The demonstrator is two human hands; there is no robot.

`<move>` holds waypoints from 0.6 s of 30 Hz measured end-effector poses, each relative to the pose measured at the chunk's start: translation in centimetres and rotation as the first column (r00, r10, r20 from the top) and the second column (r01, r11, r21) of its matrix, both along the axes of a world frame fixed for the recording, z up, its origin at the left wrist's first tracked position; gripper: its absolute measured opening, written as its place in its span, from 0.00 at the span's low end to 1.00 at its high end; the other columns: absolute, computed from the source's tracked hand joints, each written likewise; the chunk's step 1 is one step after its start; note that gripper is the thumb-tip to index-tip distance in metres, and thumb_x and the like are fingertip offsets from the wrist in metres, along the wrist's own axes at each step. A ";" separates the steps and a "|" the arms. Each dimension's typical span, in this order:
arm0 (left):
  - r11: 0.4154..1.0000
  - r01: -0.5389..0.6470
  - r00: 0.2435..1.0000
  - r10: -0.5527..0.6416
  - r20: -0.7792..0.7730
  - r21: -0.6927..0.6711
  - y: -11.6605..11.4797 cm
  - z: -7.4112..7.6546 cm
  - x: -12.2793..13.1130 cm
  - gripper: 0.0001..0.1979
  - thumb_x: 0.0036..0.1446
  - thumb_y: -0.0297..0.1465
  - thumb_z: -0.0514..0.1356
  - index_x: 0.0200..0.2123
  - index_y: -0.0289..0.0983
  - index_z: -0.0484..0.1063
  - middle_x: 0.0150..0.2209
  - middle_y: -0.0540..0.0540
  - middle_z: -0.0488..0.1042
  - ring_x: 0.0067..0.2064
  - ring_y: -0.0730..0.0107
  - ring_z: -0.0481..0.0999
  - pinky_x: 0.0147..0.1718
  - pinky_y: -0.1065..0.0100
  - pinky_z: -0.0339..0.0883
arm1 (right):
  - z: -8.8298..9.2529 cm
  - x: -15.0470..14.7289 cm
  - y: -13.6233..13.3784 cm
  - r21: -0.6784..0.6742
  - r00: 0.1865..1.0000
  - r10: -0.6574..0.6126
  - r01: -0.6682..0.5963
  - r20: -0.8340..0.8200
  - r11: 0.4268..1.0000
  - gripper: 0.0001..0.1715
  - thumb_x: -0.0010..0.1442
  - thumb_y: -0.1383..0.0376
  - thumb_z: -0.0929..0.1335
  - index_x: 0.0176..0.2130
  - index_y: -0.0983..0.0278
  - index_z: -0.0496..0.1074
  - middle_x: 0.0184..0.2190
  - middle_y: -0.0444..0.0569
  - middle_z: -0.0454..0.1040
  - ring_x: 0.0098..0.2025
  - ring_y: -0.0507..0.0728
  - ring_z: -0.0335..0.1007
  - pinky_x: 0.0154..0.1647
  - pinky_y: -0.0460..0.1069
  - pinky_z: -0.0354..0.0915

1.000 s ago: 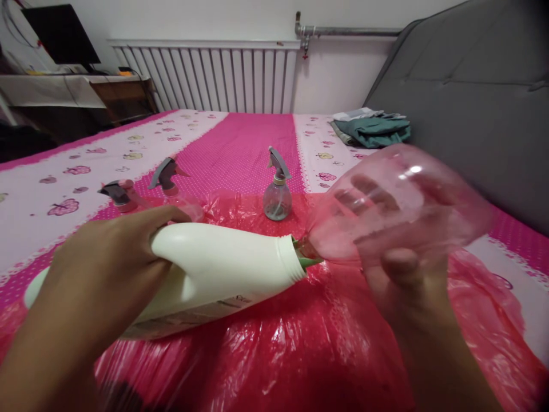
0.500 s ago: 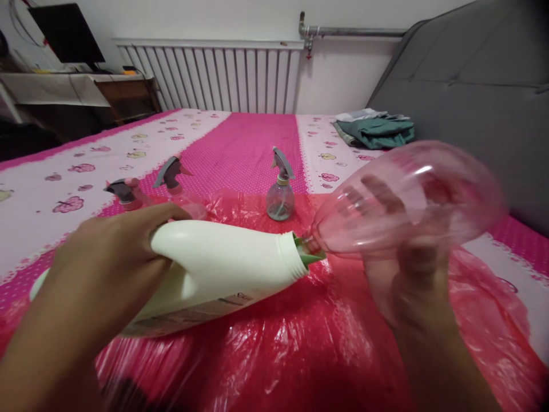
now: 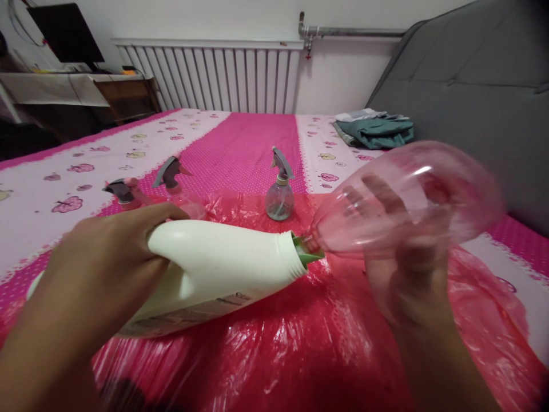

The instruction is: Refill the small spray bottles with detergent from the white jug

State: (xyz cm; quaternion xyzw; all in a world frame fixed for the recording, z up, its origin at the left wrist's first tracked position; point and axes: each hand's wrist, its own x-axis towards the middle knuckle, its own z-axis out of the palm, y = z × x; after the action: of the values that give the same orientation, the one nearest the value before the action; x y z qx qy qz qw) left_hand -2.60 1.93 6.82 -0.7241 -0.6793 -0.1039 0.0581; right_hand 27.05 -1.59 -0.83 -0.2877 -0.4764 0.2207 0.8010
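My left hand (image 3: 98,269) grips the handle of a large white jug (image 3: 214,272), tipped sideways with its green spout (image 3: 306,254) pointing right. My right hand (image 3: 407,269) is wrapped round a clear pink bottle (image 3: 407,197), held on its side with its neck against the jug's spout. Both are held above a red plastic sheet (image 3: 300,343) spread over the bed. My fingers show through the pink bottle's wall.
A small grey spray bottle (image 3: 278,191) stands upright behind the spout. Two spray bottles (image 3: 171,177) with grey trigger heads lie at the left. Folded green clothes (image 3: 373,129) rest by the grey headboard (image 3: 472,91). A radiator (image 3: 214,77) lines the far wall.
The pink bottle has risen slightly and its neck has drawn closer onto the jug's spout. My left hand and the jug have barely moved.
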 end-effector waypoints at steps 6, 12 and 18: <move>0.998 0.032 0.998 -0.034 0.048 0.056 0.3 -0.4 0.0 0.20 0.42 0.44 0.50 0.35 0.53 0.78 0.29 0.57 0.79 0.30 0.68 0.77 0.32 0.69 0.56 | 0.8 0.1 -0.7 -0.040 0.995 0.063 -0.060 0.082 0.997 0.46 0.46 0.49 0.84 0.61 0.38 0.70 0.71 0.37 0.59 0.73 0.64 0.60 0.75 0.67 0.62; 0.995 0.052 0.994 -0.060 0.087 0.089 0.3 -0.6 -0.2 0.20 0.41 0.44 0.51 0.35 0.54 0.78 0.29 0.57 0.80 0.30 0.67 0.76 0.34 0.69 0.56 | 1.1 0.0 -0.8 -0.025 0.992 0.088 -0.086 0.092 0.996 0.45 0.50 0.49 0.82 0.63 0.41 0.69 0.64 0.42 0.69 0.70 0.66 0.65 0.75 0.68 0.61; 0.995 0.030 0.993 -0.041 0.107 0.097 0.4 -0.8 -0.2 0.20 0.40 0.45 0.51 0.34 0.54 0.79 0.29 0.58 0.80 0.29 0.69 0.76 0.34 0.69 0.54 | 1.2 0.1 -0.8 -0.060 0.992 0.062 -0.055 0.113 0.997 0.48 0.47 0.46 0.83 0.63 0.42 0.70 0.68 0.41 0.64 0.74 0.66 0.58 0.77 0.67 0.57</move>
State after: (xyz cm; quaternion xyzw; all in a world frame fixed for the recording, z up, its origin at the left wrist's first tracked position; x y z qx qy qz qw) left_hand -2.76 2.35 6.05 -0.7258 -0.6627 -0.1764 0.0538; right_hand 27.15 -2.43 0.35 -0.3084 -0.5234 0.2405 0.7570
